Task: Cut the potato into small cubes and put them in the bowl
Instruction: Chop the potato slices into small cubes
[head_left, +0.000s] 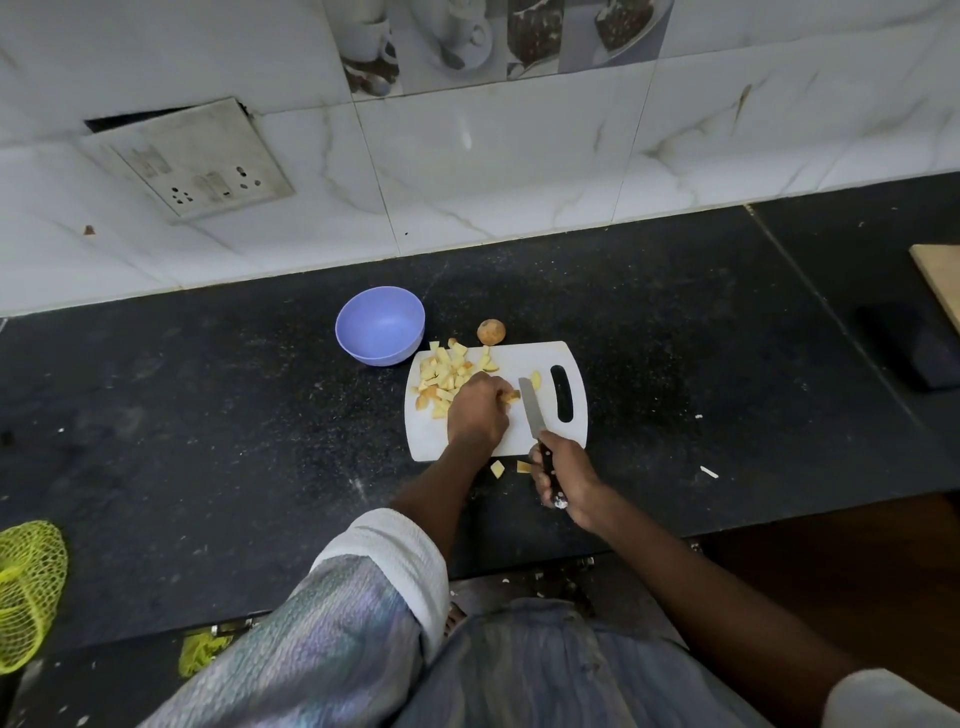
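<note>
A white cutting board (519, 441) lies on the black counter. Several yellow potato cubes (441, 371) are heaped on its far left part. My left hand (475, 413) rests on the board and pinches a small potato piece (511, 396) at its fingertips. My right hand (563, 475) grips the dark handle of a knife (532, 413), whose blade lies just right of that piece. One slice (535, 380) sits near the board's handle slot. A whole potato (491, 332) sits behind the board. The purple bowl (380, 325) stands to the far left of the board and looks empty.
Two potato bits (497, 468) lie on the counter in front of the board. A tiled wall with a switch plate (192, 156) backs the counter. A yellow mesh bag (28, 592) hangs at the left edge. A wooden board (940, 283) and a dark object (914, 343) sit far right.
</note>
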